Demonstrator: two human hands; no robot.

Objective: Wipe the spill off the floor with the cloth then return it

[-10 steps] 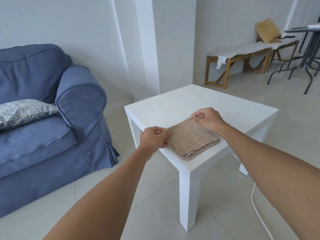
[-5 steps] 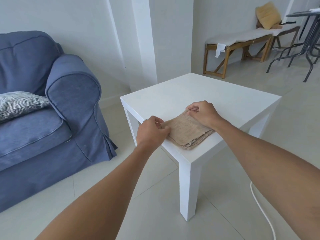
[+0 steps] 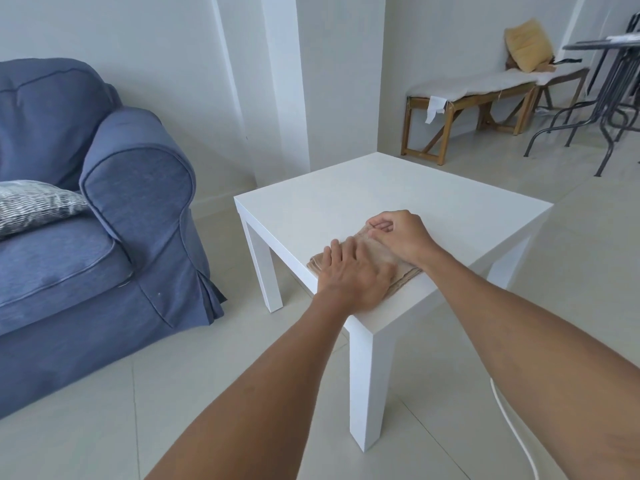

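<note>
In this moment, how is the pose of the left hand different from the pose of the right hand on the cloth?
The left hand lies flat, fingers spread, on the folded beige cloth; the right hand is curled, fingertips pinching the cloth's far edge. The left is nearer the white square table's front edge; the right is farther in. Both touch the cloth.

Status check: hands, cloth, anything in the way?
Left hand flat on folded beige cloth; right hand pinching its far edge. Cloth on white square table. Nothing in the way.

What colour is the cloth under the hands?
Light brown, a plain beige cloth, folded on the white table; head view.
</note>
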